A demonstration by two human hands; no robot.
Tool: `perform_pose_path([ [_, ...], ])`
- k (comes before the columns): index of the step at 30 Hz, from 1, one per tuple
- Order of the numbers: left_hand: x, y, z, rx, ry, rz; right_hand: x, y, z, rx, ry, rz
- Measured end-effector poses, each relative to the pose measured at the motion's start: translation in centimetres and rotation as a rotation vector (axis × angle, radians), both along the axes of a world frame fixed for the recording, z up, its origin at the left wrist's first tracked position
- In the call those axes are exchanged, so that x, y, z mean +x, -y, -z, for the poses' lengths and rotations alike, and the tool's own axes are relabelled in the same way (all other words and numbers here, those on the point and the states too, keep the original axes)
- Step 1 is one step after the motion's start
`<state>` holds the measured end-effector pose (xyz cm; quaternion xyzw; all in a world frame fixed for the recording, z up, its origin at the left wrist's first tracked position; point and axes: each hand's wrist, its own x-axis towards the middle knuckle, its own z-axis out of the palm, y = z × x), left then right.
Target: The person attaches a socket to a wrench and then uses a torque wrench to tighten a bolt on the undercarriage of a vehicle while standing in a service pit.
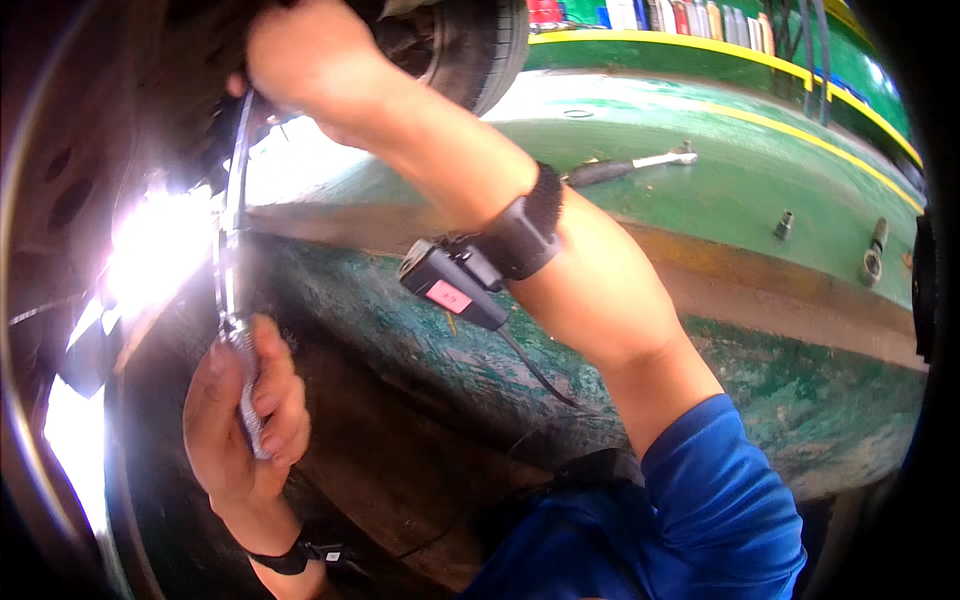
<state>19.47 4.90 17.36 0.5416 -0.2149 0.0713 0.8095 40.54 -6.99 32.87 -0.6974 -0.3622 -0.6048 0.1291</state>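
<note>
My left hand is wrapped round the knurled metal grip of a long wrench. The shiny shaft rises steeply from the fist, and its upper end goes out of sight beside my right hand. That right hand is closed, up among dark parts under a vehicle and next to a tyre; its fingers are partly hidden and blurred, so what they grip cannot be made out. My right forearm crosses in front of the scene.
A ratchet with a dark handle lies on the green floor to the right. Farther right are a small socket and a short metal tool. Several bottles stand at the back. A bright light glares at left. The floor drops at a ledge.
</note>
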Motion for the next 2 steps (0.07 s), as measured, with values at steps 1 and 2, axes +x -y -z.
perform_pose_path([
  [1,-0.07,-0.73,-0.09,0.034,0.033,0.009,-0.09,-0.25,-0.27,0.002,-0.051,-0.023],
  [2,-0.39,-1.35,-0.17,0.024,0.024,0.031,-0.43,-0.57,-0.70,0.013,-0.109,-0.053],
])
